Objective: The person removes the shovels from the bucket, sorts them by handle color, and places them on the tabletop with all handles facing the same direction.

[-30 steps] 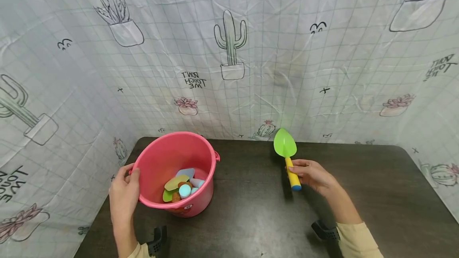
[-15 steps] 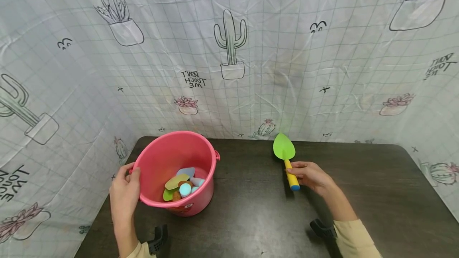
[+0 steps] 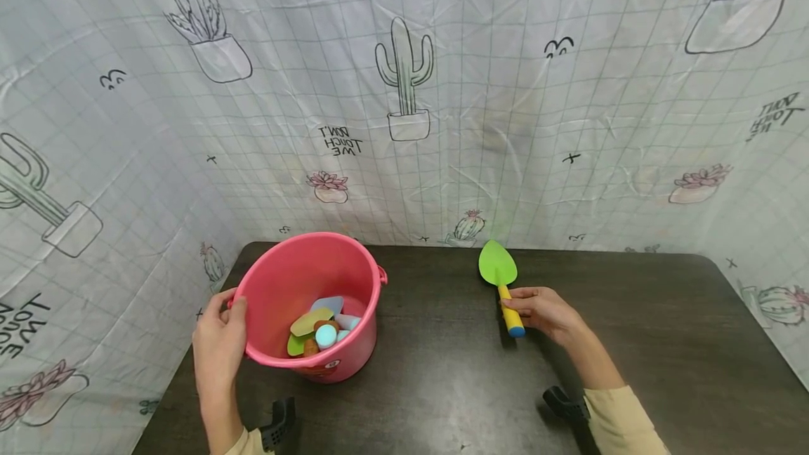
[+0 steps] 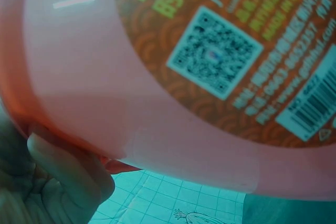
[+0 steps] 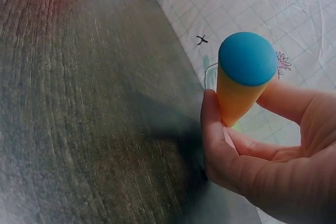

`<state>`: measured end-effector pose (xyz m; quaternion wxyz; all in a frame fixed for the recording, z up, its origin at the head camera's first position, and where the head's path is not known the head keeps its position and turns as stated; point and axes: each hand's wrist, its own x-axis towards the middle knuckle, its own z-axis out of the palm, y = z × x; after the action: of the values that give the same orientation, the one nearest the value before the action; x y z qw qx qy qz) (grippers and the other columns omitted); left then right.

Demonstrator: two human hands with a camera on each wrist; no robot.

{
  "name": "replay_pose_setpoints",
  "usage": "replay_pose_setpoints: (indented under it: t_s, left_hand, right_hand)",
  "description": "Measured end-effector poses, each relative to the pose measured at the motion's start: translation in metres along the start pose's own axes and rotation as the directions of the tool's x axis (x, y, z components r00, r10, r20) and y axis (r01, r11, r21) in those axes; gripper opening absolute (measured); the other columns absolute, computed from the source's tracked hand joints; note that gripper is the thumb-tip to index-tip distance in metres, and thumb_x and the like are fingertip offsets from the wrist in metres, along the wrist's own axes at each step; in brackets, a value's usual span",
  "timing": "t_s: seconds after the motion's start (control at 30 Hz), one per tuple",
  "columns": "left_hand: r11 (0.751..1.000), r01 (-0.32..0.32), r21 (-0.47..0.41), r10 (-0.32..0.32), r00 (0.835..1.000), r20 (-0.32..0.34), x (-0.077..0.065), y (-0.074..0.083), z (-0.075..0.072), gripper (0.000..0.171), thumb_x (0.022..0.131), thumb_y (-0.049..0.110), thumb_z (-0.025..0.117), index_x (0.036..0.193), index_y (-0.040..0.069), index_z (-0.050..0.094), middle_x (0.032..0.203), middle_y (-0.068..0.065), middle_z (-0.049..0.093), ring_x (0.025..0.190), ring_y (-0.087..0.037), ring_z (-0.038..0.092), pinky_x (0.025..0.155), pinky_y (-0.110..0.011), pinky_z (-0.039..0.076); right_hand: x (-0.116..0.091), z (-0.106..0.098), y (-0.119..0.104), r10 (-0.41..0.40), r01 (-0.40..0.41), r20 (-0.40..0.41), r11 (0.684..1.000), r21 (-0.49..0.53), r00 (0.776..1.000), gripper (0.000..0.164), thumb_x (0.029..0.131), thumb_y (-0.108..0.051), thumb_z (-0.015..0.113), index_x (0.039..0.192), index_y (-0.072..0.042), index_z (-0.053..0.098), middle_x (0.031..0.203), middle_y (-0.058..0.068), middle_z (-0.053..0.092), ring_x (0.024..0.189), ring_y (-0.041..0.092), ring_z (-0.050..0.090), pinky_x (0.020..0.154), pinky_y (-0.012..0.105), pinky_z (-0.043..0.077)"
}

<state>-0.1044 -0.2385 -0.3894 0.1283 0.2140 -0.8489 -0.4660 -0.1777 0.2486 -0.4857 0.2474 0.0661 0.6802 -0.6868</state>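
A pink bucket [image 3: 344, 364] leans tilted on the left of the dark table, its mouth facing the head camera. My left hand [image 3: 218, 343] grips its rim at the left side; in the left wrist view the fingers [image 4: 68, 166] curl around that rim, below a printed orange label [image 4: 210, 66]. Inside lie several small toys, among them a light blue round-ended piece [image 3: 326, 336] and a yellow piece [image 3: 311, 321]. Pinched in my right hand [image 3: 546, 311] is a toy shovel [image 3: 498, 264] with a green blade and a yellow handle [image 5: 236, 98] ending in a blue cap.
Dark table [image 3: 436, 371] surface stretches between the bucket and the shovel and off to the right. A white curtain [image 3: 493, 90] printed with cacti stands along the back and both sides. Black wrist straps [image 3: 278, 425] sit on both forearms.
My right hand has drawn the shovel slightly left, and its blade has come a little down from the curtain. The left hand and the bucket hold their place.
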Motion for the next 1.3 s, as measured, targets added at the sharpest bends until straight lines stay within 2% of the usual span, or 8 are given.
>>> replay_pose_setpoints:
  t_s: [0.17, 0.43, 0.63, 0.77, 0.97, 1.17, 1.3]
  left_hand:
    - [1.0, -0.001, -0.005, 0.001, 1.0, -0.008, -0.001, 0.002, 0.0, 0.048, 0.11, 0.028, 0.046, 0.144, -0.005, 0.051, 0.091, -0.024, 0.069, 0.064, -0.02, 0.06, 0.05, -0.027, 0.045]
    - [1.0, 0.001, -0.004, -0.001, 1.0, -0.023, -0.003, 0.003, 0.001, 0.044, 0.109, 0.025, 0.047, 0.142, -0.003, 0.053, 0.093, -0.025, 0.07, 0.067, -0.025, 0.063, 0.051, -0.027, 0.046]
    - [1.0, 0.0, -0.004, 0.0, 1.0, -0.01, -0.002, 0.002, 0.0, 0.046, 0.109, 0.027, 0.046, 0.143, -0.004, 0.053, 0.092, -0.025, 0.07, 0.064, -0.022, 0.062, 0.05, -0.027, 0.045]
    - [1.0, 0.0, -0.005, -0.001, 1.0, -0.008, -0.002, 0.002, -0.001, 0.047, 0.109, 0.027, 0.046, 0.143, -0.004, 0.053, 0.089, -0.023, 0.069, 0.062, -0.02, 0.061, 0.05, -0.027, 0.045]
    - [1.0, 0.001, -0.002, -0.001, 1.0, -0.013, -0.002, 0.002, -0.002, 0.046, 0.109, 0.027, 0.046, 0.142, -0.004, 0.053, 0.083, -0.019, 0.068, 0.06, -0.019, 0.059, 0.049, -0.027, 0.043]
    - [1.0, 0.002, -0.007, -0.002, 1.0, -0.005, -0.002, 0.001, -0.001, 0.047, 0.11, 0.027, 0.045, 0.143, -0.005, 0.051, 0.09, -0.023, 0.07, 0.062, -0.02, 0.061, 0.05, -0.027, 0.045]
    - [1.0, 0.007, -0.012, -0.007, 1.0, -0.007, -0.002, 0.001, 0.0, 0.047, 0.11, 0.027, 0.045, 0.144, -0.004, 0.051, 0.095, -0.026, 0.07, 0.064, -0.021, 0.063, 0.05, -0.027, 0.046]
  right_hand:
    - [-0.002, 0.004, -0.004, -0.001, 0.0, -0.027, 0.999, -0.041, 1.0, 0.055, 0.101, -0.006, 0.063, 0.139, 0.026, 0.039, 0.105, 0.008, 0.069, 0.091, 0.014, 0.069, 0.08, 0.031, 0.057]
    - [-0.002, 0.006, -0.002, -0.007, 0.001, -0.05, 0.993, -0.116, 0.999, 0.057, 0.101, -0.009, 0.064, 0.14, 0.025, 0.04, 0.11, 0.011, 0.069, 0.09, 0.011, 0.068, 0.081, 0.032, 0.057]
    - [-0.002, 0.007, -0.002, -0.029, 0.012, -0.084, 0.981, -0.195, 0.996, 0.056, 0.101, -0.01, 0.065, 0.138, 0.025, 0.043, 0.113, 0.013, 0.068, 0.093, 0.013, 0.067, 0.084, 0.035, 0.058]
    - [-0.003, 0.011, -0.003, -0.06, 0.02, -0.133, 0.958, -0.287, 0.989, 0.053, 0.1, -0.011, 0.066, 0.135, 0.024, 0.048, 0.115, 0.019, 0.068, 0.094, 0.017, 0.068, 0.087, 0.04, 0.058]
    - [-0.003, 0.018, -0.007, -0.097, 0.017, -0.186, 0.92, -0.391, 0.978, 0.048, 0.096, -0.008, 0.069, 0.127, 0.024, 0.053, 0.111, 0.027, 0.066, 0.086, 0.02, 0.068, 0.08, 0.04, 0.059]
    - [0.0, 0.022, -0.011, -0.092, -0.03, -0.219, 0.868, -0.496, 0.971, 0.044, 0.095, -0.007, 0.07, 0.125, 0.022, 0.057, 0.109, 0.029, 0.065, 0.083, 0.024, 0.069, 0.074, 0.041, 0.061]
    - [0.0, 0.022, -0.012, -0.087, -0.047, -0.228, 0.851, -0.524, 0.97, 0.043, 0.095, -0.006, 0.071, 0.125, 0.021, 0.056, 0.109, 0.03, 0.064, 0.084, 0.027, 0.068, 0.07, 0.039, 0.061]
